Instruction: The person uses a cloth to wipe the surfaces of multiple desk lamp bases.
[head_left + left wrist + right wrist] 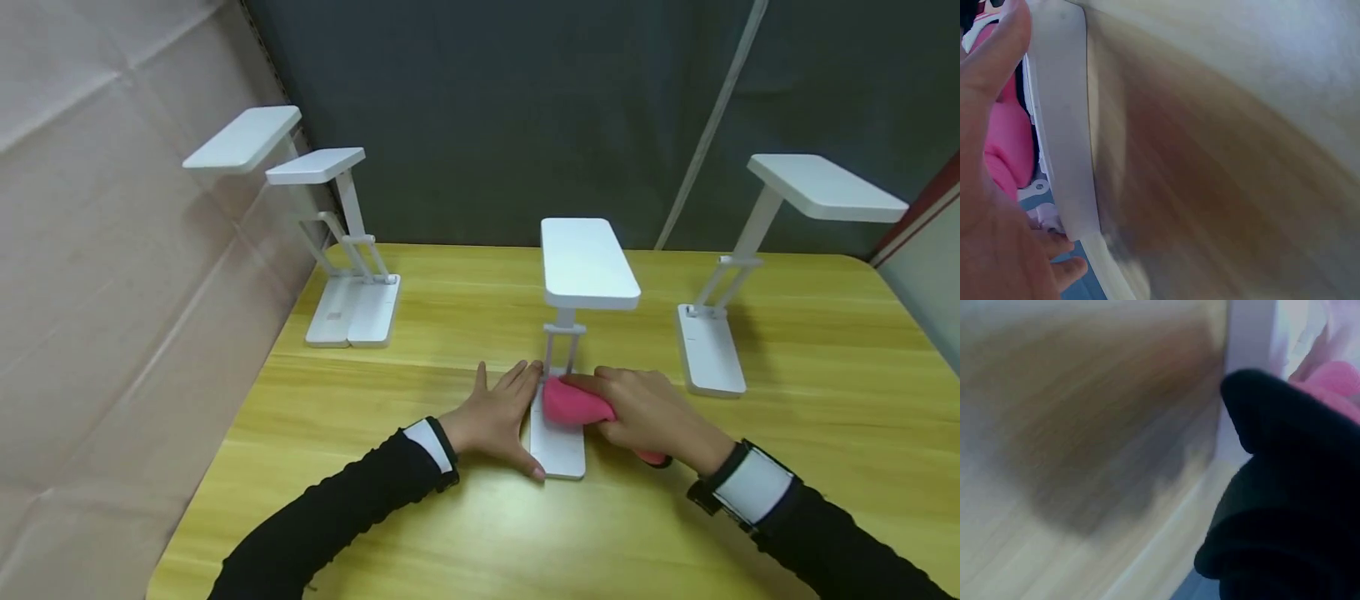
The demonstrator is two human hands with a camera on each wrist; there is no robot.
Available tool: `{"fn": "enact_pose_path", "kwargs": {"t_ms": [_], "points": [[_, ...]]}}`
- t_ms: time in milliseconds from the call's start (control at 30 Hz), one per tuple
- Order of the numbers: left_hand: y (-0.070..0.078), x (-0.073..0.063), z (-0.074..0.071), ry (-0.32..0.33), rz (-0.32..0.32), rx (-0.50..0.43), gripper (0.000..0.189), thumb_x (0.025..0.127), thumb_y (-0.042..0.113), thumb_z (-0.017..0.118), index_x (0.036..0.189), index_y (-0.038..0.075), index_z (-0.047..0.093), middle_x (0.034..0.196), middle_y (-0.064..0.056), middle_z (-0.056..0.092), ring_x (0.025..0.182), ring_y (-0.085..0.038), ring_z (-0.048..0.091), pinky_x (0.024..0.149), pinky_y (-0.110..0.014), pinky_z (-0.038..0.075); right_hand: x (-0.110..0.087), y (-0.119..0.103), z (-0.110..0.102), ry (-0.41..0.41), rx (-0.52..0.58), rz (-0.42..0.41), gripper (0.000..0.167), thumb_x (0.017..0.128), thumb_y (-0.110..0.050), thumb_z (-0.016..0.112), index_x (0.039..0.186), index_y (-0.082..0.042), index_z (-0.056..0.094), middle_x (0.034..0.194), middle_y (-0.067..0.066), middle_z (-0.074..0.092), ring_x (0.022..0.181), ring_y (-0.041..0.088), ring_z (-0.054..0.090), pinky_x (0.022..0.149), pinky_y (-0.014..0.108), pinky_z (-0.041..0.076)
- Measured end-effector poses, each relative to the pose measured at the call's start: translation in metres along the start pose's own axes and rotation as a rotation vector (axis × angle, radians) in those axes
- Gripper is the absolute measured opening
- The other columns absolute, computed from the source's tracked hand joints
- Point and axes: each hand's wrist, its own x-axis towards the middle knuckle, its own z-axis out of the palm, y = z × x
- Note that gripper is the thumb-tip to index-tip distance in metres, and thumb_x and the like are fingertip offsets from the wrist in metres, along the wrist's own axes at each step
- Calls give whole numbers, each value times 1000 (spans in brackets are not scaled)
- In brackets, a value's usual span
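A white folding desk lamp (588, 262) stands mid-table, its flat head raised above its base (558, 450). My left hand (495, 421) lies along the base's left side with fingers spread, thumb near the front corner and fingertips by the hinge. In the left wrist view, the thumb (1007, 44) lies against the base's edge (1063, 119). My right hand (648, 412) holds a bunched pink cloth (573, 404) on top of the base, just in front of the hinge. Dark material (1285, 475) hanging from that hand covers much of the right wrist view.
Two similar white lamps (315, 167) stand side by side at the back left, near a pale draped wall (112, 292). Another white lamp (712, 350) stands to the right. A dark curtain (480, 125) hangs behind the wooden table (337, 517).
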Motion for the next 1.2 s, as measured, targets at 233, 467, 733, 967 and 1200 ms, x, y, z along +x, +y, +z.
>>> {"fn": "enact_pose_path", "kwargs": {"t_ms": [233,467,733,967,1200], "points": [[1,1,1,-12,-14,14,142,55,84,65,152,4,-1,160,-8,2,145,-24,2,102,-71,1,-5,7,18,-50,24,42,46,72,-15,70,118,-13,69,78,-5,57,57,7,44,46,25,38],[2,2,-4,-21,-34,20,144,54,83,67,152,4,-3,160,-8,3,145,-24,2,103,-71,1,-35,-12,18,-50,114,-74,55,66,-15,74,120,-18,68,83,-8,62,64,3,51,49,23,41],[3,0,-2,-26,-46,8,145,53,82,68,153,4,-2,160,-7,4,145,-24,2,103,-71,2,-58,-33,18,-110,249,-191,68,57,-6,68,121,-30,67,87,-19,59,63,-3,44,50,19,39],[2,-1,1,-24,-44,-6,144,53,82,69,153,6,-1,160,-6,4,145,-23,1,103,-71,1,-22,-15,8,72,168,-107,52,64,-12,72,116,-17,70,87,-6,65,65,3,52,50,21,42],[-1,-1,-1,-9,-35,-69,140,54,81,69,154,9,3,160,-6,5,145,-26,2,101,-72,-1,17,-3,16,35,78,-6,57,69,-15,75,125,-18,65,90,2,66,64,10,53,50,26,44]]}}
